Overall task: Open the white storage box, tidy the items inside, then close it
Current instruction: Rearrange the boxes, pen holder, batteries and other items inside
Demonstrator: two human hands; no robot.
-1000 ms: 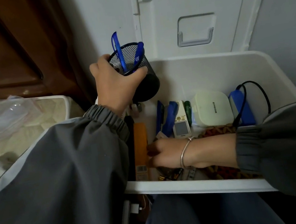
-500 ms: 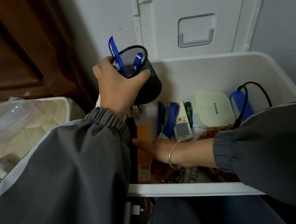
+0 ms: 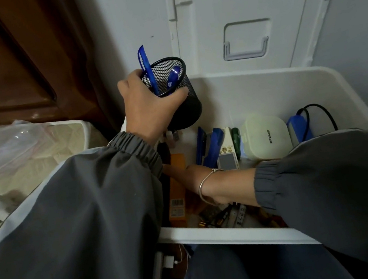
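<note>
Clasped tilted pen cup [image 3: 183,110] in left hand [image 3: 149,106] above storage box [image 3: 255,94], risking spilled pens [image 3: 146,65]; could not tell grasp of right hand [image 3: 191,174].

We see 2 dark grey jacket sleeves. The left sleeve [image 3: 83,227] fills the lower left of the frame, with a pale grey panel along its upper edge and a gathered elastic left cuff [image 3: 138,149]. The right sleeve [image 3: 344,181], at lower right, ends in a matching right cuff [image 3: 266,181]. A thin silver bangle [image 3: 205,181] rings the wrist of the right hand [image 3: 186,175]. Dark blue-grey trousers [image 3: 235,273] show at bottom centre.
</note>
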